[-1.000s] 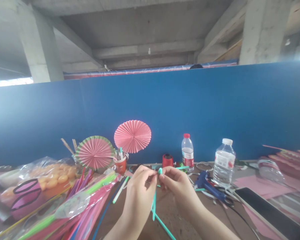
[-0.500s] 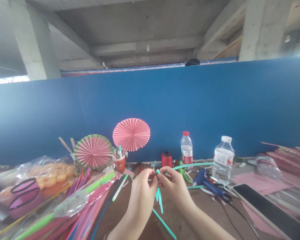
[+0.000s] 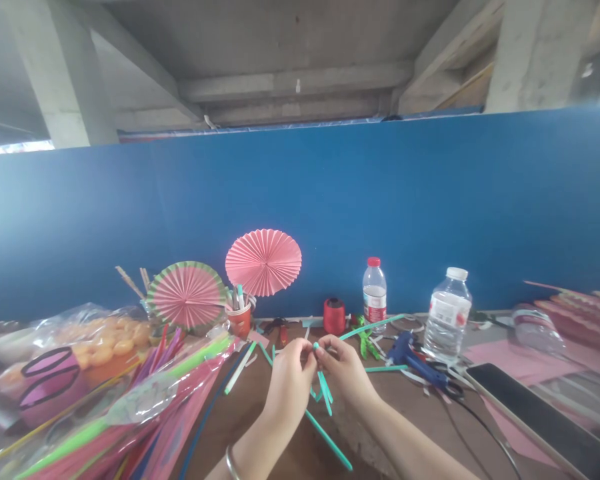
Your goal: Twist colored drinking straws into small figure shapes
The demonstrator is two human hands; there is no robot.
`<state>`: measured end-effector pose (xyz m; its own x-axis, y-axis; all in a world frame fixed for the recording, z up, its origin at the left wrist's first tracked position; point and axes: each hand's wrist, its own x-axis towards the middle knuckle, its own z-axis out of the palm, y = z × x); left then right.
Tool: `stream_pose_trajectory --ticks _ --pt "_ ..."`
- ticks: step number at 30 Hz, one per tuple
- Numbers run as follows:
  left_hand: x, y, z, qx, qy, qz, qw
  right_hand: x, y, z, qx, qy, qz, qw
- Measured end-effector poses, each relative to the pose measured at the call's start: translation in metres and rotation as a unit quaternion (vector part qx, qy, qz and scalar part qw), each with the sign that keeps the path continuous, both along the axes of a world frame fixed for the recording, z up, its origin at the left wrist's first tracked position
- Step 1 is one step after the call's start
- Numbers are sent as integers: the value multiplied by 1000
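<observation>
My left hand (image 3: 291, 375) and my right hand (image 3: 348, 371) meet above the table, fingertips pinched together. Between them is a turquoise pipe cleaner (image 3: 325, 393), bent small at the fingertips, with loose ends hanging below. One long turquoise strand (image 3: 373, 327) reaches out to the right behind my right hand; whether it belongs to the held piece I cannot tell. Another turquoise pipe cleaner (image 3: 330, 441) lies on the brown tabletop (image 3: 245, 427) beneath my hands.
On the left lie bagged pipe cleaners (image 3: 145, 403) and bagged orange pieces (image 3: 105, 340). Paper fans (image 3: 263, 263) and a pen cup (image 3: 240, 323) stand behind. Rightward are a red spool (image 3: 334, 316), two bottles (image 3: 449, 319), a blue glue gun (image 3: 420, 363) and a phone (image 3: 540, 420).
The view has tilted and shifted slightly. Both hands keep their pinch on the pipe cleaner; its hanging ends and the long strand on the right have swung a little.
</observation>
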<state>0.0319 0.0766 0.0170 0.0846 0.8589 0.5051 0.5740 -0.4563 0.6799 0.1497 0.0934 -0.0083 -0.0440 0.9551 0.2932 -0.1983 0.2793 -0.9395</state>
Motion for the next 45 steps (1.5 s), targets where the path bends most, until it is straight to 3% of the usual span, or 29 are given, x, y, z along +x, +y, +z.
stream_pose_trajectory --ticks 10,28,36,45 --pt "-1 0 0 8 4 -13 1000 4 -6 13 -3 10 13 1000" --pt "-2 1 3 -10 1 -31 999 4 -7 11 14 -3 1 1000" --pt "-6 2 17 6 27 -16 1000 7 -5 20 7 37 21 999" --pt "-7 -3 26 22 72 -24 997 8 -5 25 -5 -30 -23 999"
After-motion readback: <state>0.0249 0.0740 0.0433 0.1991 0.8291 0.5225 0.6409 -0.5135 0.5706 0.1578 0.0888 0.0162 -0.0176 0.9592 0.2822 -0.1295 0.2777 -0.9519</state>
